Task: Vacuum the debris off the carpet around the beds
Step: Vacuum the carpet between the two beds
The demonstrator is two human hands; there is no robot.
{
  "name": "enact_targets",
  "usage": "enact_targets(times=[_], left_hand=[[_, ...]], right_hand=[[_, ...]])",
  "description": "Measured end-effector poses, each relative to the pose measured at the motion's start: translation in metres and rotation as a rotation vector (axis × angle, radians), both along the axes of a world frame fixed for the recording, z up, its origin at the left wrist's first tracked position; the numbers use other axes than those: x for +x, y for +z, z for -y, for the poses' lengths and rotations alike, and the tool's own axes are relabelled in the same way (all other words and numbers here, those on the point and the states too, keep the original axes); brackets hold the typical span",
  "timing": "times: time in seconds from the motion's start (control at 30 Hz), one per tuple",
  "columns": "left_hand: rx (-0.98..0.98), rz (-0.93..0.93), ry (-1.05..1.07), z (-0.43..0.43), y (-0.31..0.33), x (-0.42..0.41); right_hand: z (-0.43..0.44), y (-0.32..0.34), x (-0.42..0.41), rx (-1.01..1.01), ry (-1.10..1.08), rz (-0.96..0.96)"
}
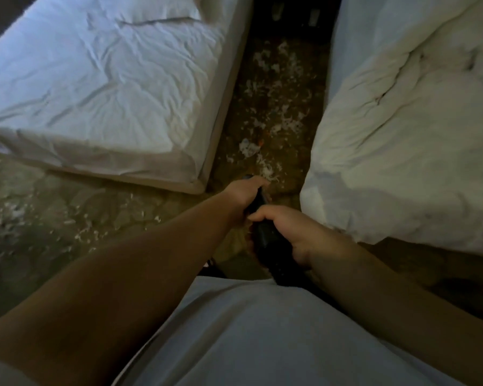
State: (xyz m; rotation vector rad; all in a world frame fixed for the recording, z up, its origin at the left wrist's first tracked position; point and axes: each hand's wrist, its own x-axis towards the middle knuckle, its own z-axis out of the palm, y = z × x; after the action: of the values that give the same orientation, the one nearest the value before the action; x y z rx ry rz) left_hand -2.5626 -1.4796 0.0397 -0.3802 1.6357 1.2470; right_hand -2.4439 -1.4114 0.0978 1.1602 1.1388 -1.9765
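Two-handed grip on dark vacuum handle: left hand forward, right hand behind, likely for steering. Debris at 12 o'clock on carpet between left bed and right bed.

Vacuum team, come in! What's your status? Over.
Both gripping: left hand and right hand on vacuum handle. White debris litters the carpet ahead. Lane squeezed by left bed and right bed.

- One head cam, wide-angle, worn up high, looking fwd & steeply down.
- Close on fingers, lower-mid frame.
- Beyond fingers: carpet aisle; left bed & right bed flank it.
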Motion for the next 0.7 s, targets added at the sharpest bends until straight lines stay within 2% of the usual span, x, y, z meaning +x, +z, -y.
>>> enact_targets(times=[0.17,0.37,0.7], left_hand=[[0.011,0.079,-0.106,0.026,0.019,-0.085],[0.015,0.137,-0.235,0.024,0.012,-0.139],[0.011,0.222,-0.220,0.004,-0.018,-0.199]], right_hand=[[0.050,0.018,-0.075,-0.061,-0.167,0.008],[0.072,0.019,-0.126,-0.049,-0.341,-0.001],[0.064,-0.015,-0.195,-0.113,-0.484,0.019]])
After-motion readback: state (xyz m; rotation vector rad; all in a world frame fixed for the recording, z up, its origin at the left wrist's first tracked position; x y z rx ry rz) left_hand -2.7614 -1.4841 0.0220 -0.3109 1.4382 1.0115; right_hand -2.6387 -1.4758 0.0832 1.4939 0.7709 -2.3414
